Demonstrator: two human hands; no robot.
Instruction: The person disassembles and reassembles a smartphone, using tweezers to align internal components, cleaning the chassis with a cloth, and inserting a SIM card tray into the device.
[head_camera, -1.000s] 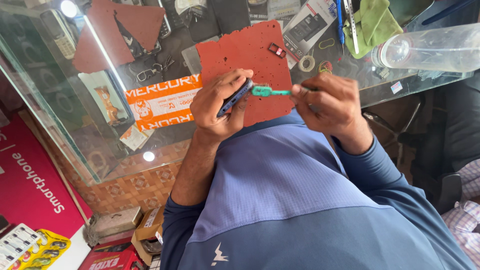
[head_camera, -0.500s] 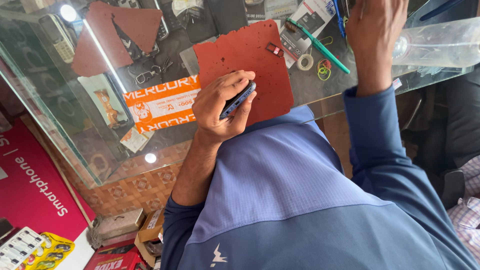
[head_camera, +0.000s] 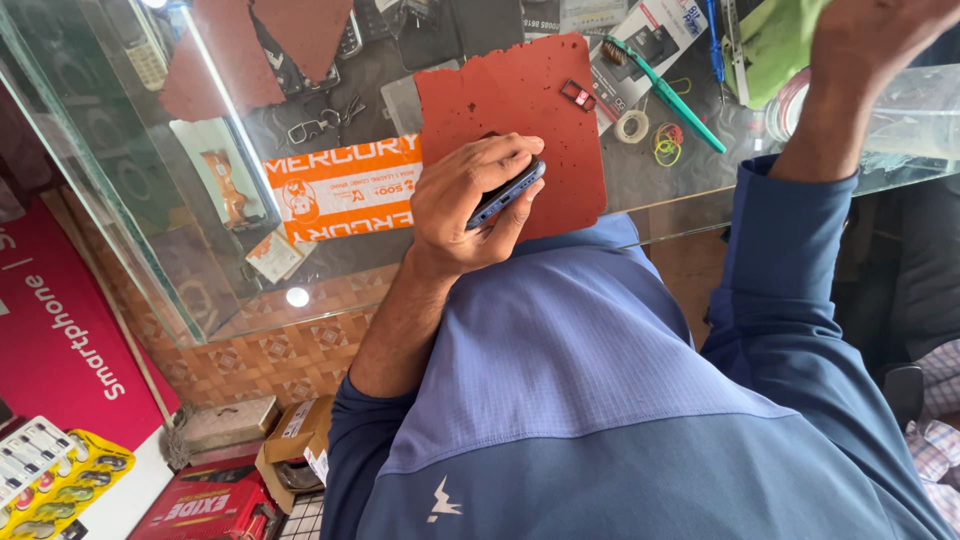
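A dark blue phone is gripped edge-on in the left hand, fingers curled shut around it, at centre frame above a red work mat on the glass counter. The right hand is raised at the upper right (its grip cannot be told). A green toothbrush and a tape roll are seen just beside the mat.
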